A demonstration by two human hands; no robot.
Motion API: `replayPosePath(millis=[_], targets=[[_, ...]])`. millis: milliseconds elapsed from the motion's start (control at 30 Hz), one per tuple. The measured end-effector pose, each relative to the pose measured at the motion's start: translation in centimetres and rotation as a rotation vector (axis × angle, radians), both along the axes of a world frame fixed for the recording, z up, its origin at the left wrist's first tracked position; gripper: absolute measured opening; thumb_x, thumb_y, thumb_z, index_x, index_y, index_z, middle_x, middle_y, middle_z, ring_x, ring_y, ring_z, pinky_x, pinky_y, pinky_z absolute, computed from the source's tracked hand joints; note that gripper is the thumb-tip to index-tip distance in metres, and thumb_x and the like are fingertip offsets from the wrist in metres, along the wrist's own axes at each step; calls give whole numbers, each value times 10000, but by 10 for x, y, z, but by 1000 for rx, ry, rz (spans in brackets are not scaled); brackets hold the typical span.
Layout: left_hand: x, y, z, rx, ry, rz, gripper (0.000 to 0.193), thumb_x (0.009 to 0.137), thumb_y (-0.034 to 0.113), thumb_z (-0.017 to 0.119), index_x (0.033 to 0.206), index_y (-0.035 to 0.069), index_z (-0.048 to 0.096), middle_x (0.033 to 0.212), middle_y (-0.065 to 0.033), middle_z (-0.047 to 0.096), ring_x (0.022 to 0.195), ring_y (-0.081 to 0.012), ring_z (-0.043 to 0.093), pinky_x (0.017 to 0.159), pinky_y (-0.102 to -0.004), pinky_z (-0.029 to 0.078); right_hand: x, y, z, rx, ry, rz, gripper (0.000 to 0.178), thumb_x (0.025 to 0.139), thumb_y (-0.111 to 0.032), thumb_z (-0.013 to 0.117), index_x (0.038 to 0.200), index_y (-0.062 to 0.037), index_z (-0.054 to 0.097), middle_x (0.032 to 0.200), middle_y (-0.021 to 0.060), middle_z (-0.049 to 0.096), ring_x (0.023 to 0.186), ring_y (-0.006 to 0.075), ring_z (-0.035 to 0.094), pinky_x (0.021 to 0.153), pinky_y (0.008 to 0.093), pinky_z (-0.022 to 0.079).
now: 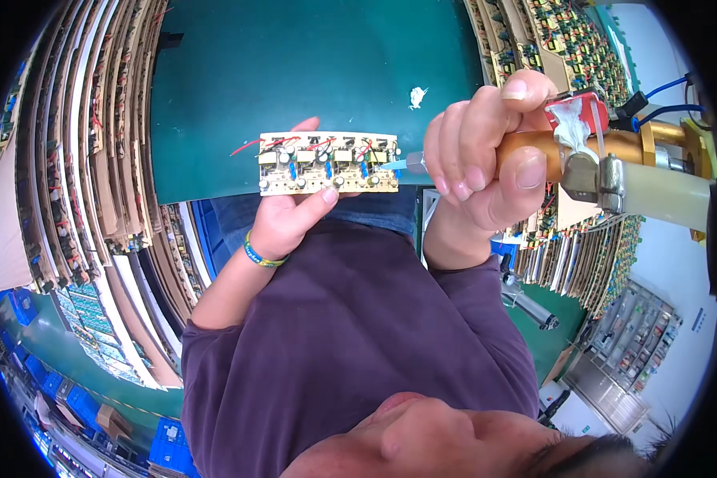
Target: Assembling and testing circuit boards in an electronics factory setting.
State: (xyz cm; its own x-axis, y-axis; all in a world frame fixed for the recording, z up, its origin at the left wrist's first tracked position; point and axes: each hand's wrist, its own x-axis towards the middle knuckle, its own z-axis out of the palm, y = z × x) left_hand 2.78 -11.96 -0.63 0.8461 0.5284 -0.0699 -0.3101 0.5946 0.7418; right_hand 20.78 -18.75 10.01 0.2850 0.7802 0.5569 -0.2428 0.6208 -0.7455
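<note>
My left hand [287, 221] holds a circuit board panel [317, 175] at the near edge of the green table, thumb on its near edge and fingers behind. The panel carries capacitors, yellow transformers, blue parts and loose red wires. My right hand [474, 155] is wrapped round a glue dispensing gun [530, 146] with a copper-coloured body, a red part on top and white residue smeared on it. Its pale blue tapered nozzle [398, 166] points left, the tip over the right end of the panel. Whether tip and parts touch, I cannot tell.
A white lump [417, 97] lies on the green table [295, 72]. Stacks of boards layered with cardboard [119, 119] rise on the left, and more boards [581, 48] stand on the right. Blue hoses [669, 86] run near the gun. Blue crates [171, 446] sit lower left.
</note>
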Motion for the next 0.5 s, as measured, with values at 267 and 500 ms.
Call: replayPosePath(millis=[267, 500], targets=[[1, 0, 0, 25, 35, -7, 761, 841, 24, 579, 1454, 54, 129, 1298, -132, 449, 1191, -265, 501, 926, -420, 493, 0, 1, 1, -8, 3, 4, 474, 916, -292, 572, 1262, -22, 394, 617, 1, 464, 450, 85, 428, 390, 222, 392], [3, 0, -4, -7, 19, 9, 730, 851, -38, 553, 1449, 40, 142, 1271, -117, 459, 1149, -213, 515, 929, -388, 486, 2, 2, 0, -11, 3, -37, 552, 911, -303, 564, 1320, -14, 332, 635, 4, 467, 459, 88, 432, 397, 220, 396]])
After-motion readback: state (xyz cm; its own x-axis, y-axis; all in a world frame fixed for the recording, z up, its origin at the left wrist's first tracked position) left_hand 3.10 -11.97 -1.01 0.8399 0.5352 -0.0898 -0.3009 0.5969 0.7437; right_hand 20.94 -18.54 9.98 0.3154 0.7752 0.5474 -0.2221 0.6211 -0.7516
